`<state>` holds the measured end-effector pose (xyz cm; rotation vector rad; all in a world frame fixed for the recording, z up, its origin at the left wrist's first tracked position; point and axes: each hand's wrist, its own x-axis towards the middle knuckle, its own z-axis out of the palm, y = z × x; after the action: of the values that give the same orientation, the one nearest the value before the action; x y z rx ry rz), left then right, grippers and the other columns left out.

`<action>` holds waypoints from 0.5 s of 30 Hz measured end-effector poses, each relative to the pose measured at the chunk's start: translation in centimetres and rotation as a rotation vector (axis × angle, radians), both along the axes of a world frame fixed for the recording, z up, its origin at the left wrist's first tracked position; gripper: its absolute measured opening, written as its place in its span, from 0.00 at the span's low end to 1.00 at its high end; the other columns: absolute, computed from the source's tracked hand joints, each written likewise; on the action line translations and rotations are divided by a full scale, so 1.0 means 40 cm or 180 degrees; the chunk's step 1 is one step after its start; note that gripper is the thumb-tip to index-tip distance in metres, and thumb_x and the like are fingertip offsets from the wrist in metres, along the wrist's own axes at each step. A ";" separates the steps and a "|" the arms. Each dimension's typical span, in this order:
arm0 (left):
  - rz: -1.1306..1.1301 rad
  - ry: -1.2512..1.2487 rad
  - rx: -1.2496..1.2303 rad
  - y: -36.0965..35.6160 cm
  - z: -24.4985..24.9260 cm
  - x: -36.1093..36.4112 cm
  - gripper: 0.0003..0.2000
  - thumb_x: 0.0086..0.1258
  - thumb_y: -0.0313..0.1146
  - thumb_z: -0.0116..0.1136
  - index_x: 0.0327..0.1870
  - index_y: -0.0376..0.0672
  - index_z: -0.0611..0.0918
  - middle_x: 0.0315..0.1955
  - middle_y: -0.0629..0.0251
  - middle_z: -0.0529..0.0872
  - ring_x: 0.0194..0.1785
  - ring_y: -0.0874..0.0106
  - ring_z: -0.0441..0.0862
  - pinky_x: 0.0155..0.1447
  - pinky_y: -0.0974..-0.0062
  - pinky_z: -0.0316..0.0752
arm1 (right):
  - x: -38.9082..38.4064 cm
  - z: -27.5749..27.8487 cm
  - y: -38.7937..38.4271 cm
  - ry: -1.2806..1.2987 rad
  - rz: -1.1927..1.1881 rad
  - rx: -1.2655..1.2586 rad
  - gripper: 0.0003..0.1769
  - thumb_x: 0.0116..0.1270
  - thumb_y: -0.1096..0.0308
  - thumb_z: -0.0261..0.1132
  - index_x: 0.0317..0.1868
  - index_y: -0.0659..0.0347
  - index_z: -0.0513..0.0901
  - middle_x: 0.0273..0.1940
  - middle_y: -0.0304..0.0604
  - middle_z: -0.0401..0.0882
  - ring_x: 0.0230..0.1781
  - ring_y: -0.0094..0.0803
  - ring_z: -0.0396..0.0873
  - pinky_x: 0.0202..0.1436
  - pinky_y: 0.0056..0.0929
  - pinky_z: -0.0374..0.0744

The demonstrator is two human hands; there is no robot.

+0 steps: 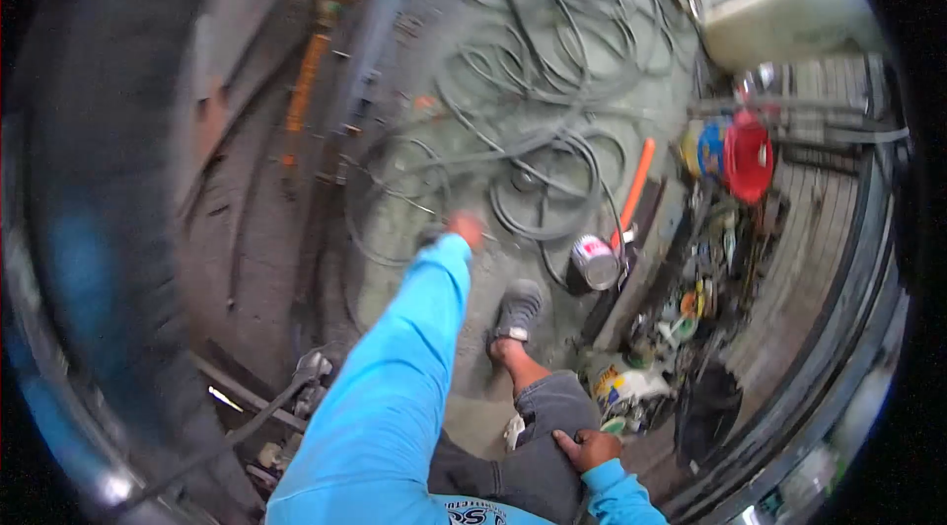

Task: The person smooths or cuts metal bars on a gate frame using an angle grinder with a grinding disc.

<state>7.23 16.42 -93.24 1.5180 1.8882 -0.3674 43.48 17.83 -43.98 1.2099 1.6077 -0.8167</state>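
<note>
My left hand (467, 227), at the end of a blue sleeve (404, 357), reaches down over the floor and is smeared by motion. Its fingers cannot be made out, nor whether they hold anything. Loops of grey hose or cable (546, 191) lie just beyond it, and a dark shape partly hidden by the wrist sits at its left. My right hand (595, 448) rests on the leg of my dark grey shorts (552, 426), thumb spread apart, holding nothing visible. My foot in a grey shoe (520, 311) stands on the floor between them.
A can (595, 262) stands right of the shoe, beside an orange bar (639, 180). Farther right are a red funnel-like container (750, 158), a pale jug (794, 17) and cluttered small parts (695, 313). Long metal pieces and an orange strip (306, 91) lie left.
</note>
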 end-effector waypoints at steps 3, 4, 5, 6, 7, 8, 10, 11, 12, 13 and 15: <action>0.0161 -0.0581 0.0059 -0.036 0.381 0.098 0.15 0.70 0.38 0.54 0.52 0.46 0.87 0.55 0.58 0.87 0.58 0.57 0.84 0.58 0.55 0.80 | -0.042 -0.021 0.034 -0.0115 0.0519 -0.0484 0.45 0.64 0.22 0.51 0.43 0.59 0.90 0.44 0.60 0.87 0.48 0.57 0.84 0.54 0.50 0.80; 0.0089 -0.0881 0.0260 -0.053 0.530 0.107 0.16 0.69 0.37 0.55 0.53 0.46 0.86 0.57 0.55 0.86 0.57 0.55 0.84 0.59 0.56 0.80 | -0.056 -0.030 0.049 -0.0069 0.0668 -0.0591 0.44 0.65 0.23 0.50 0.45 0.58 0.90 0.47 0.59 0.87 0.49 0.58 0.84 0.56 0.50 0.79; 0.0000 -0.1175 0.0474 -0.080 0.661 0.129 0.16 0.68 0.36 0.56 0.55 0.45 0.85 0.58 0.51 0.84 0.56 0.53 0.84 0.60 0.57 0.81 | -0.061 -0.040 0.050 0.0248 0.0927 -0.0557 0.42 0.67 0.26 0.52 0.46 0.61 0.89 0.47 0.61 0.86 0.50 0.60 0.83 0.56 0.50 0.79; 0.1138 -0.1830 0.0123 -0.088 0.843 0.134 0.17 0.67 0.39 0.59 0.53 0.42 0.84 0.52 0.51 0.86 0.52 0.56 0.85 0.57 0.59 0.80 | -0.085 -0.026 0.070 0.0554 0.1197 -0.0536 0.41 0.69 0.30 0.55 0.48 0.64 0.88 0.47 0.63 0.85 0.51 0.61 0.82 0.56 0.50 0.79; 0.2685 -0.2654 -0.0006 -0.088 1.045 0.134 0.18 0.65 0.41 0.63 0.51 0.39 0.83 0.46 0.50 0.87 0.48 0.59 0.86 0.53 0.61 0.80 | -0.155 0.029 0.100 0.1006 0.0942 -0.0410 0.38 0.72 0.33 0.54 0.49 0.65 0.87 0.48 0.64 0.85 0.53 0.61 0.81 0.58 0.49 0.78; 0.4040 -0.3110 0.0098 -0.085 1.255 0.131 0.21 0.64 0.44 0.66 0.50 0.37 0.83 0.39 0.49 0.89 0.43 0.63 0.87 0.49 0.63 0.80 | -0.232 0.093 0.119 0.1439 0.0673 -0.0317 0.36 0.74 0.37 0.53 0.51 0.65 0.86 0.50 0.65 0.84 0.55 0.62 0.80 0.60 0.49 0.77; 0.3294 -0.2443 0.1572 -0.147 1.405 0.167 0.21 0.66 0.45 0.65 0.52 0.39 0.80 0.40 0.49 0.88 0.43 0.56 0.87 0.49 0.59 0.80 | -0.371 0.239 0.150 0.3143 -0.0230 -0.0337 0.33 0.81 0.44 0.47 0.48 0.69 0.83 0.47 0.62 0.85 0.51 0.57 0.81 0.60 0.44 0.75; 0.3475 -0.2431 0.1586 -0.150 1.536 0.155 0.21 0.66 0.45 0.64 0.52 0.39 0.80 0.42 0.47 0.87 0.46 0.51 0.86 0.51 0.57 0.79 | -0.387 0.226 0.195 0.3046 0.0606 -0.0083 0.31 0.81 0.46 0.47 0.50 0.69 0.82 0.47 0.60 0.85 0.48 0.52 0.82 0.57 0.41 0.76; 0.3632 -0.2429 0.1575 -0.158 1.706 0.125 0.20 0.66 0.45 0.63 0.52 0.40 0.79 0.44 0.44 0.86 0.50 0.46 0.85 0.54 0.55 0.79 | -0.448 0.322 0.199 0.3205 0.0370 -0.0192 0.23 0.80 0.53 0.53 0.54 0.67 0.82 0.46 0.56 0.85 0.45 0.46 0.82 0.53 0.38 0.78; 0.3583 -0.2288 0.1906 -0.168 1.807 0.110 0.19 0.66 0.44 0.63 0.52 0.41 0.79 0.44 0.45 0.86 0.49 0.46 0.85 0.53 0.55 0.79 | -0.515 0.427 0.203 0.3363 0.0137 -0.0307 0.17 0.78 0.61 0.59 0.58 0.65 0.82 0.45 0.52 0.85 0.42 0.39 0.83 0.49 0.36 0.80; 0.3542 -0.1920 0.2629 -0.190 1.950 0.072 0.18 0.66 0.42 0.64 0.52 0.43 0.79 0.44 0.46 0.86 0.47 0.46 0.84 0.52 0.55 0.79 | -0.625 0.666 0.163 0.3457 -0.0660 -0.0634 0.17 0.78 0.62 0.60 0.55 0.67 0.82 0.42 0.46 0.85 0.41 0.29 0.80 0.47 0.30 0.80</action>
<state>10.11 8.82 -15.22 0.5946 2.0784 1.3277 18.46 24.36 -17.32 0.8005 2.1484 -1.9336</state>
